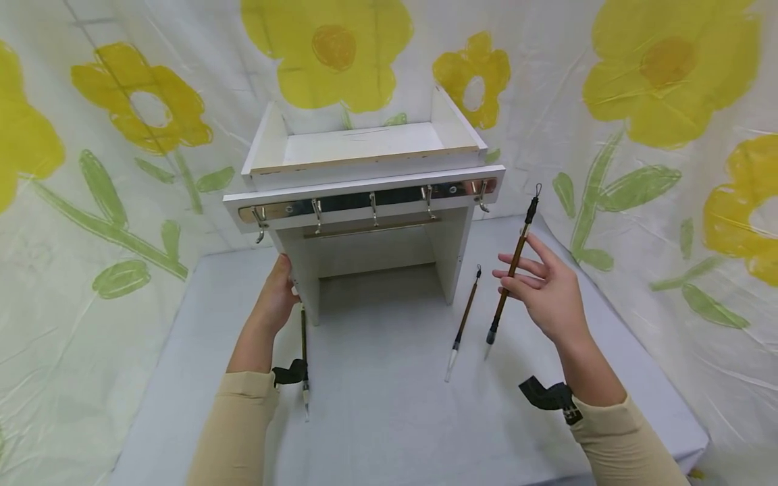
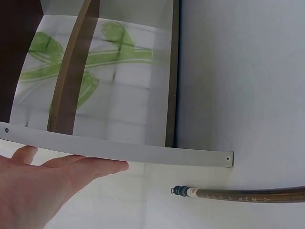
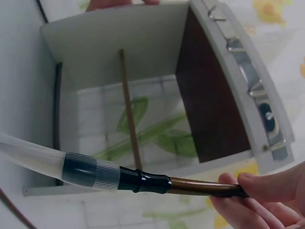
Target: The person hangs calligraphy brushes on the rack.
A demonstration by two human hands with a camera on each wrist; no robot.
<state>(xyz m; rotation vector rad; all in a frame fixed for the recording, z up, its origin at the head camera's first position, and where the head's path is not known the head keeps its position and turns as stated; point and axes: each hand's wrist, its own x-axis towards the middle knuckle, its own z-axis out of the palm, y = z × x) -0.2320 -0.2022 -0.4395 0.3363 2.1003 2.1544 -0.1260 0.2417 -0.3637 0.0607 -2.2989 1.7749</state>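
A white wooden rack (image 1: pixel 365 182) with a metal rail of hooks (image 1: pixel 371 201) stands on the table. My left hand (image 1: pixel 278 293) rests flat against its left side panel (image 2: pixel 119 153), fingers (image 2: pixel 90 168) straight. Out to the right of the rack, my right hand (image 1: pixel 541 287) pinches a brown-handled calligraphy brush (image 1: pixel 515 266), held above the table with its capped tip (image 3: pixel 90 171) pointing down. A second brush (image 1: pixel 463 324) lies on the table right of the rack. A third brush (image 2: pixel 238 194) lies beside my left wrist.
The grey table (image 1: pixel 389 418) has its front edge close to me and its right edge past my right arm. Cloth printed with yellow flowers (image 1: pixel 668 67) hangs behind and on both sides. The rack has a shallow tray on top (image 1: pixel 365 145).
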